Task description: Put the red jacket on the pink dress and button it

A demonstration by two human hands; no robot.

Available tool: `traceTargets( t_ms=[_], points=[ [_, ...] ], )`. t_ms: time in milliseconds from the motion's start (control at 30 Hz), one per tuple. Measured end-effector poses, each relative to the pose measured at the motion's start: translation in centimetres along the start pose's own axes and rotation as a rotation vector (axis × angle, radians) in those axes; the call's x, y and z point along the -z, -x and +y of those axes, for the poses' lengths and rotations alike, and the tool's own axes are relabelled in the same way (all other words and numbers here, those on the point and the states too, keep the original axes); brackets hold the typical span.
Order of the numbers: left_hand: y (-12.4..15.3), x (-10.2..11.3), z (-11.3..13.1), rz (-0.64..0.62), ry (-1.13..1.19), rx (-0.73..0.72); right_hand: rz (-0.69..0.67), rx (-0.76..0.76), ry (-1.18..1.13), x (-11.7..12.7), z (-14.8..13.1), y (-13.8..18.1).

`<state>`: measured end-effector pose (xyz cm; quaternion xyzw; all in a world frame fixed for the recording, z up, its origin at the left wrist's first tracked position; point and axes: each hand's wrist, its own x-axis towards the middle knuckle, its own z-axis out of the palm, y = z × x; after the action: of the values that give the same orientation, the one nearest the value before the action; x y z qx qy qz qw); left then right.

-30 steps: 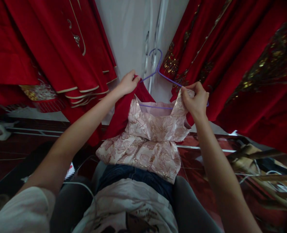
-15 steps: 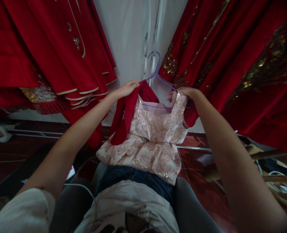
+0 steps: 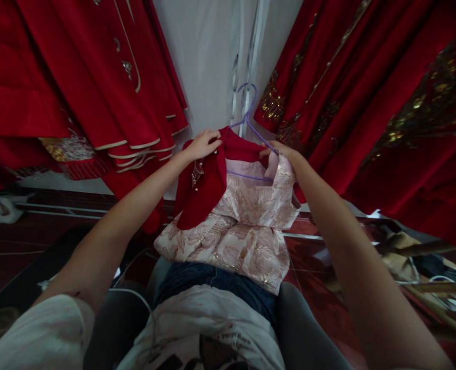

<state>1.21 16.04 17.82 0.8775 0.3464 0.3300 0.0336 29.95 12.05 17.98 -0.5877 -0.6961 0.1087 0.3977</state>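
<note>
A pale pink brocade sleeveless dress (image 3: 247,241) lies over my lap, on a purple wire hanger (image 3: 247,117) whose hook points away from me. Draped over the dress's left shoulder is a red jacket (image 3: 208,198), with a beaded ornament (image 3: 197,173) on its front. My left hand (image 3: 205,144) is closed on the jacket near that shoulder. At the right shoulder of the hanger, my right hand (image 3: 284,151) curls around the jacket's red collar edge beside the dress strap; part of its grip is hidden.
Red garments with white-edged hems (image 3: 135,103) hang at left, and red garments with gold sequins (image 3: 405,113) hang at right. A pale wall (image 3: 201,61) stands between them. Various items (image 3: 416,262) sit at lower right, and a white cable (image 3: 135,293) crosses near my left leg.
The red jacket's front has turned over, showing its beaded ornament, and its collar now stretches across behind the neckline. My right hand has shifted slightly left, with its fingers at the red collar.
</note>
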Motion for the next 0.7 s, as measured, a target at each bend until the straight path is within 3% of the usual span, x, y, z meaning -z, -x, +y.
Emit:
traceTargets(
  t_ms=[67,200,367,533,600,700],
  points=[
    [0.3,-0.1,-0.1,0.031,-0.074,0.006,0.084,-0.051,0.026,0.0,0.9,-0.4],
    [0.7,-0.4,0.1,0.056,-0.167,0.017,0.384,-0.173,0.097,1.9,3.1,0.0],
    [0.9,-0.9,0.6,0.053,-0.179,0.030,0.491,-0.293,0.061,6.9,4.8,2.2],
    [1.3,-1.1,1.4,0.042,-0.210,0.071,0.420,-0.353,0.047,11.2,4.1,5.7],
    [1.5,-1.2,1.7,0.045,-0.205,0.082,0.346,-0.316,0.056,11.7,3.6,7.4],
    [1.9,-1.2,2.3,0.049,-0.192,0.098,0.112,-0.271,-0.032,10.9,2.8,9.9]
  ],
)
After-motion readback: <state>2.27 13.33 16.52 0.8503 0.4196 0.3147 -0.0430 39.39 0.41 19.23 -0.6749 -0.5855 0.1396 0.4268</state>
